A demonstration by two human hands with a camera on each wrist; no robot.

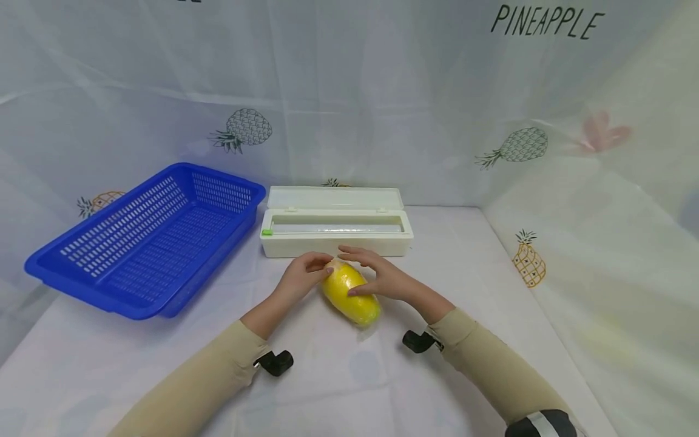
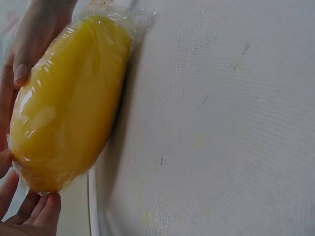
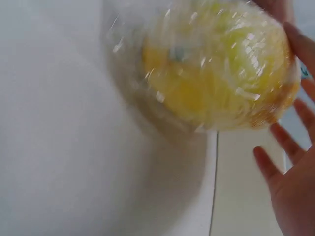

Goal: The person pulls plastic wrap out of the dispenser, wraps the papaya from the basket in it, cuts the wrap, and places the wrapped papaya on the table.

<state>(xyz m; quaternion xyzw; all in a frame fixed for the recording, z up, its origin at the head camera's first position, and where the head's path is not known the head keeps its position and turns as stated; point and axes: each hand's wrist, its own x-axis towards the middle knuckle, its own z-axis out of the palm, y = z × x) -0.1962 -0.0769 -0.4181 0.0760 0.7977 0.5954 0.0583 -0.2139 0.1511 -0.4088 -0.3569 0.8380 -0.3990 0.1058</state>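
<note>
An oblong yellow fruit (image 1: 349, 291), wrapped in clear cling film (image 3: 152, 19), lies tilted in front of the white box. My left hand (image 1: 302, 276) holds its far end between thumb and curled fingers; in the left wrist view its fingertips (image 2: 48, 212) bend around that end. My right hand (image 1: 384, 279) rests its thumb on the upper side of the fruit, with the other fingers stretched toward the box. The right wrist view has those fingers (image 3: 288, 142) spread beside the fruit. Wrinkled film sticks out loosely at the near end.
Behind the hands stands a white cling-film dispenser box (image 1: 333, 246), its lid (image 1: 334, 198) raised and a film roll (image 1: 335, 229) inside. A blue slotted plastic basket (image 1: 147, 243) is to the left. White cloth with pineapple prints covers the table (image 1: 480, 364) and walls.
</note>
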